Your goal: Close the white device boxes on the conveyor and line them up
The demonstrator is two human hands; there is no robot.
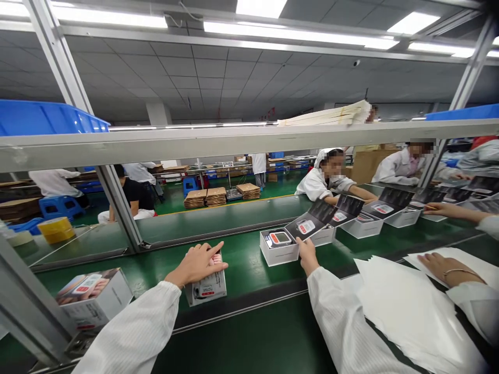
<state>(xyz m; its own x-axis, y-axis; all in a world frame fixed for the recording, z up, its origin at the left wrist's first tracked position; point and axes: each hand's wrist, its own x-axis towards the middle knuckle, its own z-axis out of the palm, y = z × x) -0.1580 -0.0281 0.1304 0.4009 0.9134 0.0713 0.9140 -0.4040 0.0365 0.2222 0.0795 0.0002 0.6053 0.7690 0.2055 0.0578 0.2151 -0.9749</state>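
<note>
My left hand (pixel 198 265) lies over the top of a closed, printed carton (pixel 206 290) on the green conveyor belt, its fingers stretched out and spread. The fingers cover most of the carton's top. My right hand (pixel 307 254) pinches the near lower corner of the raised dark lid (pixel 312 218) of an open white box (pixel 278 254). Inside that box a grey and white device picture or device with a red-orange edge (pixel 279 238) shows at the top. Another closed carton (pixel 95 298) with a hand photo on it stands left of my left forearm.
More open white boxes (pixel 362 226) with dark lids line the belt to the right. A co-worker's hand (pixel 448 267) rests on white sheets (pixel 409 306) at the right. A person in white (pixel 322 179) reaches from across. A metal post (pixel 120 208) and overhead shelf (pixel 234 140) frame the station.
</note>
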